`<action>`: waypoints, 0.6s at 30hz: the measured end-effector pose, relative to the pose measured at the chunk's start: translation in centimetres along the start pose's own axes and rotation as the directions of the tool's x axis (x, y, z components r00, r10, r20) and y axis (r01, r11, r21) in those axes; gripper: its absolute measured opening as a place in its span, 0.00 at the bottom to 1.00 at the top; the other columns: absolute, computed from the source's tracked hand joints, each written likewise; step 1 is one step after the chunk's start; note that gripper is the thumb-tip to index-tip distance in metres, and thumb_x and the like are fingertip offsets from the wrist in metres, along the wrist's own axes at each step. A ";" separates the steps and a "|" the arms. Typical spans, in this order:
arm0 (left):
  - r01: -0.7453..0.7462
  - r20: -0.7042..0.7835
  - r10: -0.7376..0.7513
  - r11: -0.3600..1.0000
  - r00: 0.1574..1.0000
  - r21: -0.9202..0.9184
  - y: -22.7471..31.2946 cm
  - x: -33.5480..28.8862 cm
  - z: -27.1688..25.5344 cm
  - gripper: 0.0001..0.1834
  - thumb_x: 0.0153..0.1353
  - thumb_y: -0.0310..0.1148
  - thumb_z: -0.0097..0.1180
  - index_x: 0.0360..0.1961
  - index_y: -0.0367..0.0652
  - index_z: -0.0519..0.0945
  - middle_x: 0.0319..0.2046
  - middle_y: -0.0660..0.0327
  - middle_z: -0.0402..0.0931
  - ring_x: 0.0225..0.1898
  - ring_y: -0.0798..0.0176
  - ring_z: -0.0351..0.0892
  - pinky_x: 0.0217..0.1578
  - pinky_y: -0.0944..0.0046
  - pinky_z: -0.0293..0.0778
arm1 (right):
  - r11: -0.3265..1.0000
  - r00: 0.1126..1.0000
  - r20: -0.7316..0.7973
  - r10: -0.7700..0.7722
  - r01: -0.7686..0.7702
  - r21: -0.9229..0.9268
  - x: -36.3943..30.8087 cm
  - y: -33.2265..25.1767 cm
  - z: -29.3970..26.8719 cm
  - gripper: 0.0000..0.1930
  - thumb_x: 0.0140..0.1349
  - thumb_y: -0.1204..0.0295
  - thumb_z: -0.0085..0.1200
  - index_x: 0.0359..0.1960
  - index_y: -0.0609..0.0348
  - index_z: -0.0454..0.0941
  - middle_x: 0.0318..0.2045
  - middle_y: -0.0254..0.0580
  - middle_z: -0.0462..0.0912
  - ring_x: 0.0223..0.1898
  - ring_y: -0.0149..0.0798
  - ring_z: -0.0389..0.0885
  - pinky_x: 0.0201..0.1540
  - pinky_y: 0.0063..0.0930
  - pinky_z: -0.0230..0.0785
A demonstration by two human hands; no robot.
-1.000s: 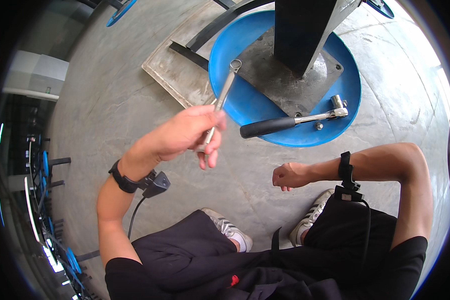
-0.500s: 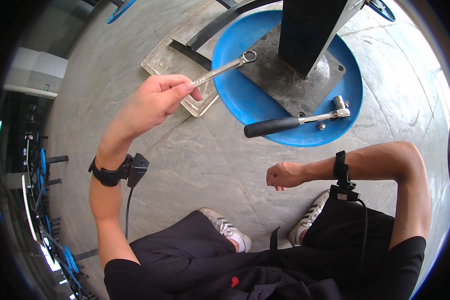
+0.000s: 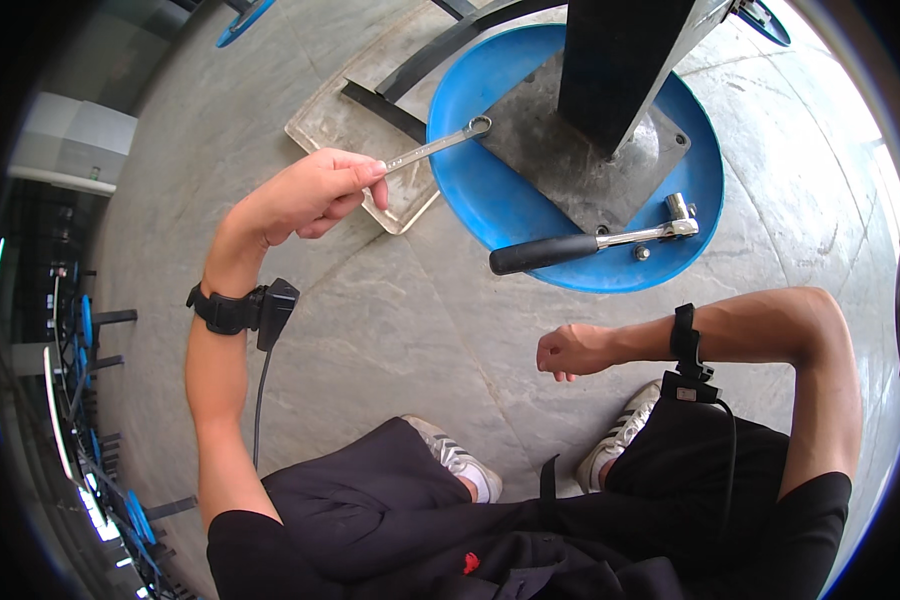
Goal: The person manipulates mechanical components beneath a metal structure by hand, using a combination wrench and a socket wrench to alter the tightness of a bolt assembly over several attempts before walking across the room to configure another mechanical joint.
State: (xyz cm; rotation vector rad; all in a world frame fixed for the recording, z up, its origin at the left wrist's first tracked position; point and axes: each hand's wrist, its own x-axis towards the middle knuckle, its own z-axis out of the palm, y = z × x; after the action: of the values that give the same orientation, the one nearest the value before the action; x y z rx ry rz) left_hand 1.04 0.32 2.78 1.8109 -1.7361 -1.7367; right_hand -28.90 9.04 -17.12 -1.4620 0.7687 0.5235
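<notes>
Grey floor [image 3: 440,320] lies below. Left hand [image 3: 320,192] pinches the ring wrench [image 3: 425,154], head now drawn to the baseplate's [image 3: 530,145] left corner; right hand [image 3: 577,350] fisted.

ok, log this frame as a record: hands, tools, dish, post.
left hand: fingers grip a wrench
wrench ring end: at base plate edge; contact unclear
right hand: curled, nothing visible in it
blue dish: holds base plate, bolt, ratchet
ratchet handle: black, overhanging dish rim
post: black, rising from base plate
</notes>
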 end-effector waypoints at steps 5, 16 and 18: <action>-0.002 0.158 0.009 0.999 0.987 -0.045 0.4 -1.1 2.8 0.22 0.70 0.45 0.35 0.25 0.40 0.69 0.08 0.65 0.64 0.06 0.69 0.65 0.08 0.72 0.57 | 1.000 1.000 -0.021 -0.007 0.007 0.018 -0.4 0.4 0.1 0.16 0.59 0.64 0.44 0.42 0.62 0.75 0.31 0.40 0.82 0.31 0.34 0.80 0.37 0.29 0.72; 0.047 0.087 0.039 0.600 0.995 -0.799 2.7 -1.8 11.5 0.20 0.72 0.45 0.31 0.32 0.42 0.68 0.12 0.59 0.69 0.14 0.58 0.77 0.15 0.65 0.74 | 1.000 1.000 -0.015 -0.021 0.021 -0.005 -0.2 0.3 -0.1 0.16 0.59 0.64 0.44 0.41 0.62 0.74 0.31 0.40 0.82 0.31 0.35 0.81 0.38 0.29 0.72; 0.023 0.146 0.135 0.652 0.980 -0.758 2.4 -2.2 10.7 0.20 0.72 0.45 0.31 0.32 0.42 0.68 0.11 0.61 0.67 0.12 0.60 0.74 0.14 0.66 0.72 | 1.000 1.000 -0.011 -0.025 0.025 -0.001 -0.1 0.3 -0.1 0.16 0.59 0.64 0.44 0.41 0.62 0.74 0.31 0.40 0.82 0.32 0.35 0.81 0.38 0.30 0.72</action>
State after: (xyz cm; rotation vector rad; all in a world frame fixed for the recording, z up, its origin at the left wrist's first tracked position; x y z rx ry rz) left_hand -7.56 7.44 2.14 1.2118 -0.8154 -2.1915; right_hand -29.18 9.02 -17.30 -1.4745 0.7587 0.4971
